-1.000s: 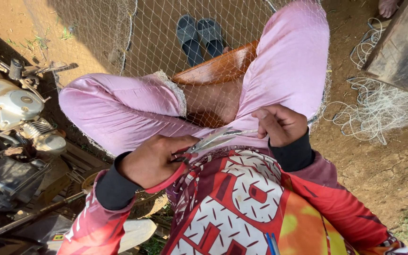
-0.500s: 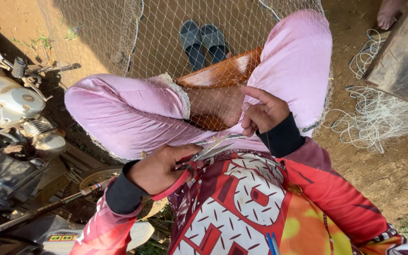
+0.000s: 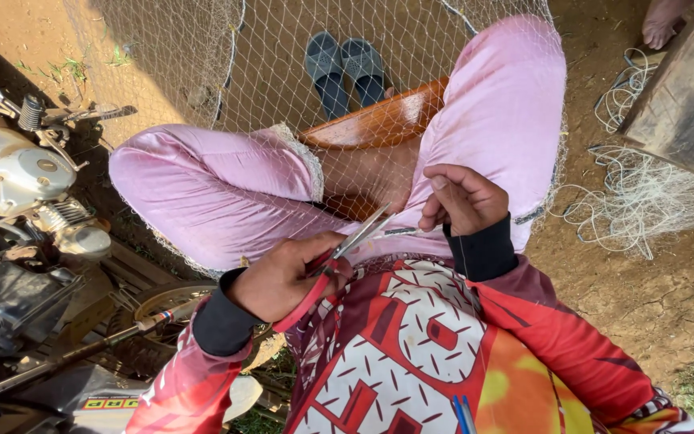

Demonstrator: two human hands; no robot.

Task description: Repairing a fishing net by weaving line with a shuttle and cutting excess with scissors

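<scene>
Since the earlier frame the right hand [image 3: 461, 199] has been lifted away from the lap and the scissors [image 3: 355, 239] have been swung up toward it. The left hand [image 3: 287, 276] is being kept clamped around the red plastic handles of the scissors, fingers curled tight through and over the loops, while the narrow steel blades are being held parted, pointing up and to the right of that hand. Just past the blade tips, the right hand is being held with its fingers pinched together on a thin strand of the fishing net [image 3: 411, 72]; a fine dark thread is being let hang straight down from that pinch across the black cuff. Whether the blades are touching the strand cannot be told.

Beyond both hands, the net, a pale mesh of fine knotted diamonds, is being draped over the pink trousers [image 3: 226, 193], smooth soft cloth with a frayed lace hem at the knee. Between the knees, a glossy brown wooden seat [image 3: 379, 120], curved and polished, is being sat upon. Farther out above the hands, a pair of grey rubber slippers [image 3: 343, 68] is being seen through the mesh on the bare red dirt. Off to the left of the left hand, a motorcycle engine [image 3: 30, 185] of dull ribbed metal is being shown. To the right of the right hand, loose white net cord [image 3: 644, 201] is being left heaped in tangled loops beside a weathered wooden plank [image 3: 684, 104].
</scene>
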